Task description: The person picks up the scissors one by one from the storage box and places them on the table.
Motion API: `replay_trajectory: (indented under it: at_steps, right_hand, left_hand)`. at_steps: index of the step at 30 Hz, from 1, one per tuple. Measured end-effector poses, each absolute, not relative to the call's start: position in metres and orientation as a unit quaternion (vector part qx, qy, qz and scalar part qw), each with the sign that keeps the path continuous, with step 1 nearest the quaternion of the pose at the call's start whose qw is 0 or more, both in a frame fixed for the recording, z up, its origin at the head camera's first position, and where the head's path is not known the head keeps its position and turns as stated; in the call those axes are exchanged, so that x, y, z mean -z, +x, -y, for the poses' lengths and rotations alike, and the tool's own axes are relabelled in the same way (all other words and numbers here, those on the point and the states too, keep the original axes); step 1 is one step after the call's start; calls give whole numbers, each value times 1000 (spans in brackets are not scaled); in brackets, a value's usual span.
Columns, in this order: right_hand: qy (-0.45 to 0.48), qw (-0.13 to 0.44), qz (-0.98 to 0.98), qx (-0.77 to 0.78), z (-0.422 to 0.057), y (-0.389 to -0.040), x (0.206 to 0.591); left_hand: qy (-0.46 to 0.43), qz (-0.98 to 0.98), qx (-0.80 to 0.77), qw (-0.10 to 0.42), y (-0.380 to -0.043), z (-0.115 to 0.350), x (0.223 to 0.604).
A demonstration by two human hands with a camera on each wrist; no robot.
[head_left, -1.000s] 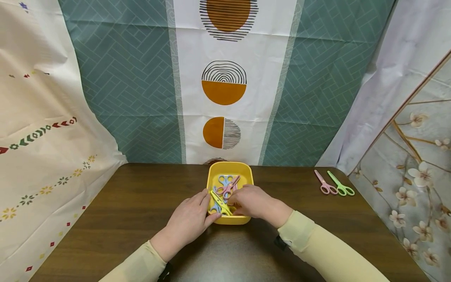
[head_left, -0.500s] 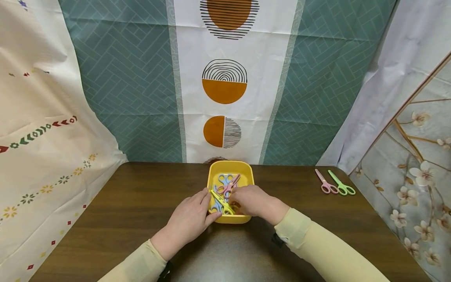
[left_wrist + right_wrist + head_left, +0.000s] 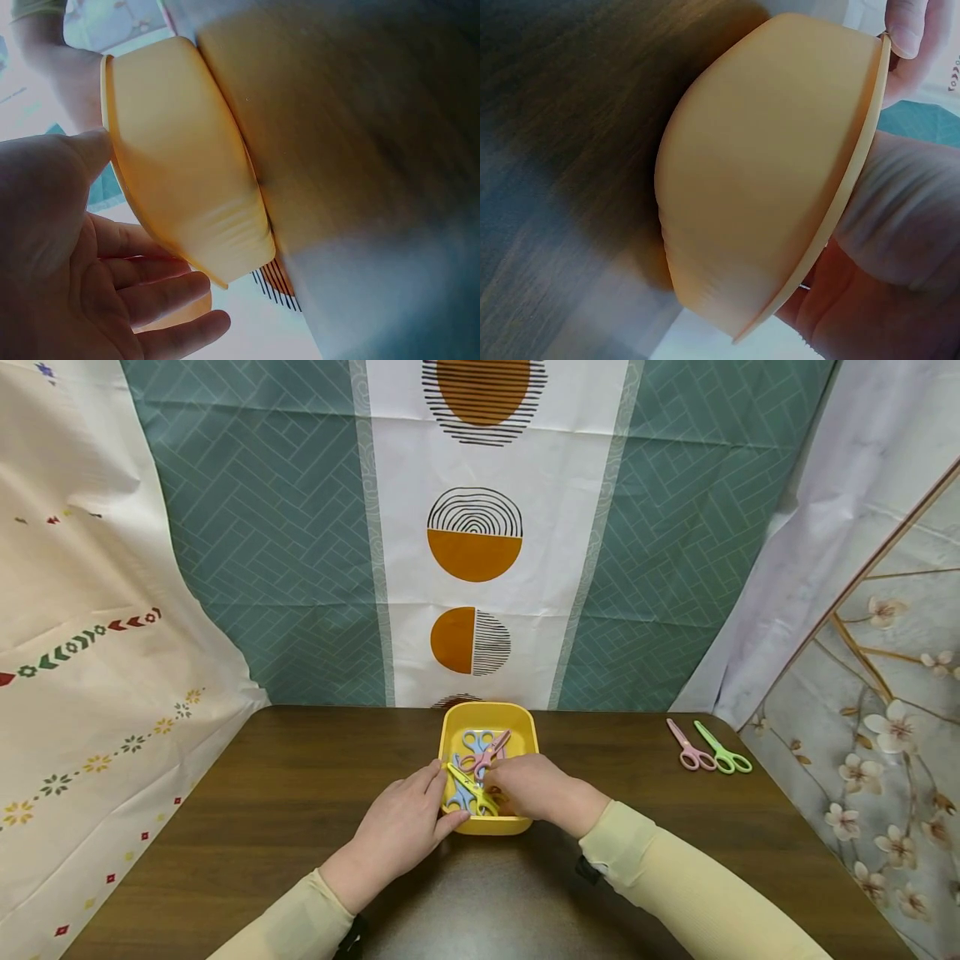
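Observation:
In the head view, a yellow bin (image 3: pixel 491 827) stands at the middle of the table with several scissors inside. Pink scissors (image 3: pixel 487 755) lie across blue scissors (image 3: pixel 468 740), and yellow scissors (image 3: pixel 468 787) slant over another blue pair near the front left. My left hand (image 3: pixel 397 822) rests at the bin's left front corner, thumb on the near rim, fingers fairly straight along the left rim. My right hand (image 3: pixel 536 789) reaches over the right rim into the bin, next to the yellow scissors. Its fingertips are hidden, so I cannot tell what they hold.
Pink scissors (image 3: pixel 692 747) and green scissors (image 3: pixel 723 749) lie side by side at the back right of the dark wooden table (image 3: pixel 337 743). A patterned curtain (image 3: pixel 300 568) hangs behind the table's far edge, with printed cloths at both sides.
My right hand has shifted slightly left inside the bin. The yellow scissors have turned a little, their handles moving right. The left hand stays at the bin.

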State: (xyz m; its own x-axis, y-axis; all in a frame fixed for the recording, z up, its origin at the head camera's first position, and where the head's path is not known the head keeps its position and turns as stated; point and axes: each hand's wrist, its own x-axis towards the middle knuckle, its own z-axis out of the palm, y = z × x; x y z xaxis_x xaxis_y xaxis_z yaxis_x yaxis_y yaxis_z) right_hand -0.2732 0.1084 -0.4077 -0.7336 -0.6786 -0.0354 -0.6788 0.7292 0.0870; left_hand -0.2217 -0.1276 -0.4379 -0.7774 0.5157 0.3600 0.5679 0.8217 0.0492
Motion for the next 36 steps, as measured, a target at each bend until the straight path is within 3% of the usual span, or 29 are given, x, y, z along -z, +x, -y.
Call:
replay_trajectory:
  at_steps: [36]
  right_hand:
    - [-366, -4, -930, -24, -109, -275, 410]
  left_hand:
    - [-291, 937, 76, 178, -222, 128, 440]
